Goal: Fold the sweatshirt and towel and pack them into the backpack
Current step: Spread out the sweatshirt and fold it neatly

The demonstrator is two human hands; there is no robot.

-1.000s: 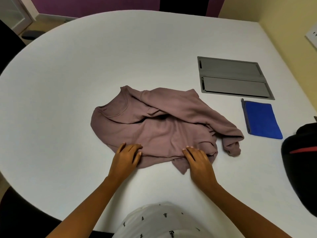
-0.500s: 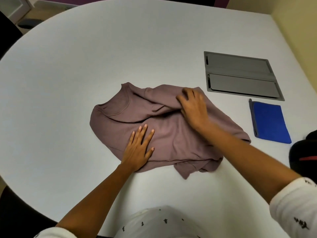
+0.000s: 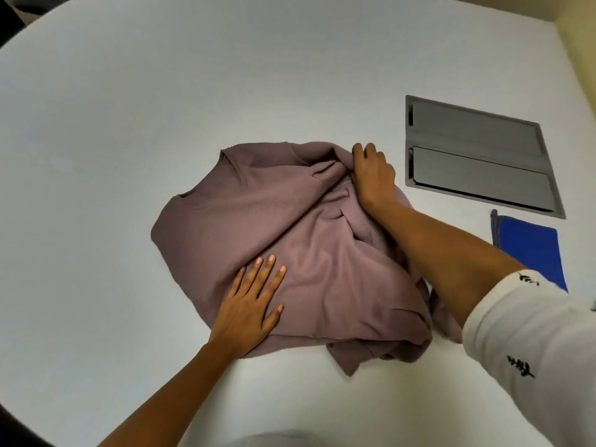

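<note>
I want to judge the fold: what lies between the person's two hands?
Head view: only bunched sweatshirt fabric spans from the flat left hand to the right hand at its far edge.

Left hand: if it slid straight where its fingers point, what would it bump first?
The left hand lies flat on the sweatshirt, fingers pointing away and slightly right. Smooth cloth comes first, then probably the bunched fold beside the right hand; height is hard to judge.

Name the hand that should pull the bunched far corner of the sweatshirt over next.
Right. The right hand grips that bunched fabric; the left hand lies flat on the sweatshirt, pinning it.
</note>
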